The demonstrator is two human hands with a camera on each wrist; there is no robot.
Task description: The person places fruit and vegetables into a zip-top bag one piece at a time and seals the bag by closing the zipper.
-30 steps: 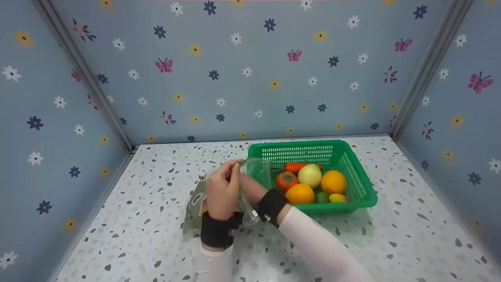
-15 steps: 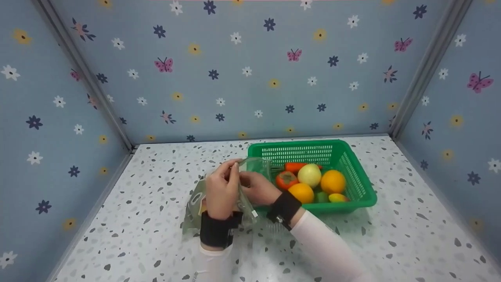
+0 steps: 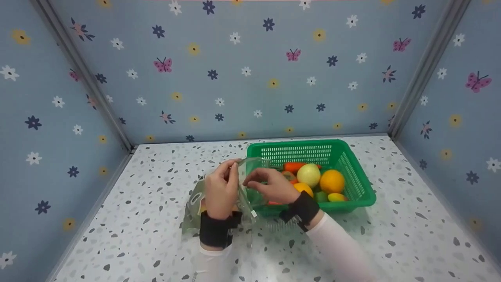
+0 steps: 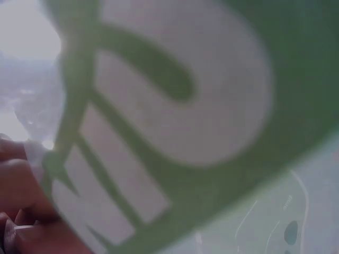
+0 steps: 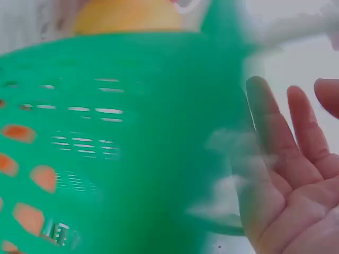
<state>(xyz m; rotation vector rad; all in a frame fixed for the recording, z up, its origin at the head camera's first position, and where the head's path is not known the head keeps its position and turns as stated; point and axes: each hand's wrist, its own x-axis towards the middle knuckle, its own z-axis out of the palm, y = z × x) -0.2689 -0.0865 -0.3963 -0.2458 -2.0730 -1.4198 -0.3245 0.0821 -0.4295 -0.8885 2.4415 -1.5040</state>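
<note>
The fingers of the left hand (image 3: 221, 194) pinch the top of a green-printed bag (image 3: 191, 215), its body at their seven o'clock. At three o'clock, the right hand (image 3: 276, 187) has relaxed, parted fingers beside the bag's clear edge, overlapping the green basket (image 3: 297, 144).

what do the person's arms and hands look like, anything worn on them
The left hand and right hand are bare, without gloves. Each wrist wears a wide black band, left band and right band. Pale, near-white, close-fitting sleeves, left sleeve and right sleeve, cover the forearms.
</note>
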